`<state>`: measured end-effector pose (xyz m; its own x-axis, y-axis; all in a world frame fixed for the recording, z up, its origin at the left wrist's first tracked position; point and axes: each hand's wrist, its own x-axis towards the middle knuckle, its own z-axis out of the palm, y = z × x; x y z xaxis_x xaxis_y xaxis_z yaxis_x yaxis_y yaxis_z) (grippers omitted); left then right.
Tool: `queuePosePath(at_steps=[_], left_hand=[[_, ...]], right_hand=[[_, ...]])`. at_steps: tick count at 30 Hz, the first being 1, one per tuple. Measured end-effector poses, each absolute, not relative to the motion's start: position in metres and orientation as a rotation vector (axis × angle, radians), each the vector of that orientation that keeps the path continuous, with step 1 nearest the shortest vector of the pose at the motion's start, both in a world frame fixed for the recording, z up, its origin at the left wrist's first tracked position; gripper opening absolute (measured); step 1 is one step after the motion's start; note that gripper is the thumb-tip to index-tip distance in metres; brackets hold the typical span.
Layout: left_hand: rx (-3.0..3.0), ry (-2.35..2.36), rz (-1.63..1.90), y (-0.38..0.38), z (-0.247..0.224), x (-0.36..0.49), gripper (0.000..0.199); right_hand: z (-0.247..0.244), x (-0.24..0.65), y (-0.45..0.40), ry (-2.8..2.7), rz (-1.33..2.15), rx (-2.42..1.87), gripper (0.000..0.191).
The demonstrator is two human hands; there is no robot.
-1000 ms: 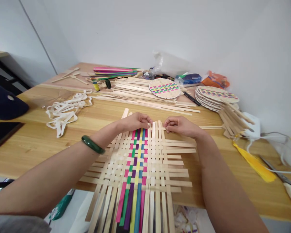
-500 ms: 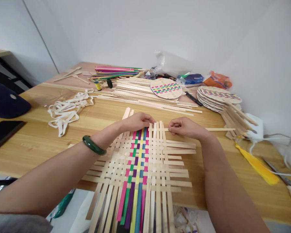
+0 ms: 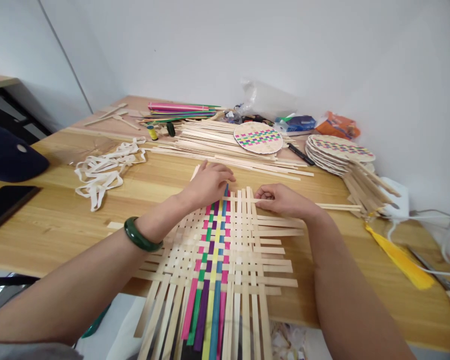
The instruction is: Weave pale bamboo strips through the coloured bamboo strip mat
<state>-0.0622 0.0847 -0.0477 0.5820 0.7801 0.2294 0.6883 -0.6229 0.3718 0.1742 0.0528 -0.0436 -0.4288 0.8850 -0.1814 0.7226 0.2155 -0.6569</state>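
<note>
Before us spreads the wooden counter (image 3: 360,250), and at its near side lies the woven mat (image 3: 210,245), its closest ends sticking out past the edge. Pale flat strips make up most of it; 6 coloured ones run lengthwise through the middle: pink, green, purple, yellow, blue and pink again. Pale crosswise strips checker them, leaving uneven tips at the sides, while the near lengthwise ends splay unwoven. Beyond it we see a pile of pale strips (image 3: 202,137). With the right hand (image 3: 281,200), we pinch a crosswise strip (image 3: 228,199) in the grip, just beside the mat's far right corner. The left hand (image 3: 209,184) sits over the coloured strips' far ends, fingers slightly spread; we cannot tell whether its grip pinches anything. A dark green bangle (image 3: 130,231) circles the left forearm.
</note>
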Motion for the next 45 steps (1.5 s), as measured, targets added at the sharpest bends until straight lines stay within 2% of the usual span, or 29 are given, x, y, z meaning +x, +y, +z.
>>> queuePosePath(at_steps=[6, 20, 25, 36, 42, 45], left_hand=[[2.588, 1.041, 0.359, 0.091, -0.061, -0.067, 0.035], [2.527, 1.121, 0.670, 0.092, -0.078, -0.063, 0.030], [2.639, 1.105, 0.608, 0.092, -0.077, -0.065, 0.029], [2.565, 1.134, 0.622, 0.097, -0.076, -0.063, 0.033], [2.455, 1.085, 0.716, 0.096, -0.079, -0.067, 0.019], [2.452, 1.100, 0.756, 0.096, -0.080, -0.067, 0.019]], right_hand=[[-0.044, 0.171, 0.052, -2.279, 0.971, -1.535, 0.018], [-0.044, 0.167, 0.052, -2.258, 0.915, -1.613, 0.015], [-0.043, 0.165, 0.051, -2.247, 0.903, -1.651, 0.010], [-0.042, 0.166, 0.051, -2.197, 0.987, -1.597, 0.016], [-0.044, 0.166, 0.052, -2.214, 0.951, -1.606, 0.016], [-0.045, 0.166, 0.053, -2.220, 0.925, -1.607, 0.014]])
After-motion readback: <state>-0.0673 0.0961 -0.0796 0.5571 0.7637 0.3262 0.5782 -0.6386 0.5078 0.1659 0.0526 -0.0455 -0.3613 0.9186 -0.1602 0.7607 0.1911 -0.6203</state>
